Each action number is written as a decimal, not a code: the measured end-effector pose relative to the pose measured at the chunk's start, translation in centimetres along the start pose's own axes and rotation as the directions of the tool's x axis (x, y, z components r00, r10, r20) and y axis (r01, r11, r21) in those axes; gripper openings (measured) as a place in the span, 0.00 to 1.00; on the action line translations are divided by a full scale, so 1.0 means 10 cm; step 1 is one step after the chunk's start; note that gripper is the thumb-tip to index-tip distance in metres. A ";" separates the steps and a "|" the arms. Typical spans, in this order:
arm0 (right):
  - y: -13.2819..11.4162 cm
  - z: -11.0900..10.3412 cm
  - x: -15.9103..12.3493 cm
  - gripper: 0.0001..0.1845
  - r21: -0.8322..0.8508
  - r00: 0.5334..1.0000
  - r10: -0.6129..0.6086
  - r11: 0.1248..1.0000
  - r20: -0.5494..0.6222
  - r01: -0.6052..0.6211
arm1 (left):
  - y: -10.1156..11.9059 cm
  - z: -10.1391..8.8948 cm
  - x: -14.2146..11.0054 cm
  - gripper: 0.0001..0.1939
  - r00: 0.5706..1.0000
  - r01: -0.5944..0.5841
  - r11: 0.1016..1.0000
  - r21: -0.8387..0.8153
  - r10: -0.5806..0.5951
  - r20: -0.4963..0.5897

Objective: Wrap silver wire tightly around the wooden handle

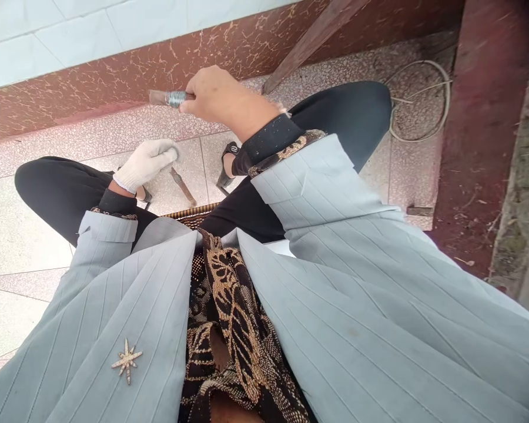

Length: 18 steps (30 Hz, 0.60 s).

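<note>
My right hand is bare and closed around a short piece of wood wound with thin silvery wire. It points left, and its flat brown end sticks out past the wire. Lower and to the left, my left hand wears a white knitted glove with its fingers curled together. From just under those fingers a slim brown stick slants down to the right; its upper end is hidden by the glove. A small greyish patch shows at the glove's fingertips. The two hands are apart.
My bent knees in black trousers lie on both sides. A woven seat edge shows between them. Ahead stands a brown tiled wall base with a slanting wooden leg. A coiled pale cable lies right, beside a red-brown beam.
</note>
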State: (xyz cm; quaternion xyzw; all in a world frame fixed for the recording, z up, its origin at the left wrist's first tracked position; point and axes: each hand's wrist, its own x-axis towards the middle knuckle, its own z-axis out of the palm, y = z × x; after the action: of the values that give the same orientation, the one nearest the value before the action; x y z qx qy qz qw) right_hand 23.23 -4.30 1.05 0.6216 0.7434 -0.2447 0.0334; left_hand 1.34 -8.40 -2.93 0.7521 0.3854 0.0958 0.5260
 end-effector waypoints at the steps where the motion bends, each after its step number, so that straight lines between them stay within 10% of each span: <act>1: -0.01 0.03 0.01 0.18 -0.078 0.997 -0.015 0.997 0.074 0.021 | 0.00 -0.01 -0.01 0.11 1.000 0.001 1.000 0.005 -0.001 -0.010; 9: -0.03 0.17 0.00 0.14 -0.012 0.753 -0.153 0.978 0.639 0.209 | -0.22 -0.09 0.02 0.14 0.978 -0.011 0.999 0.030 0.017 -0.206; 14: -0.07 0.11 -0.07 0.15 0.169 0.653 -0.309 0.948 0.692 0.269 | -0.35 -0.06 0.10 0.14 0.951 -0.016 0.999 0.052 0.032 -0.306; 18: -0.02 -0.05 -0.14 0.15 0.288 0.682 -0.411 0.911 0.605 0.294 | -0.39 -0.09 0.14 0.19 0.942 0.011 0.998 0.066 0.012 -0.335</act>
State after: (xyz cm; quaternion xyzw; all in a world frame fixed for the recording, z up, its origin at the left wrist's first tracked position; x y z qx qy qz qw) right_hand 23.44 -5.39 2.05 0.3416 0.7668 -0.5091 0.1903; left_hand -0.02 -6.21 -6.28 0.7422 0.4721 0.2093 0.4273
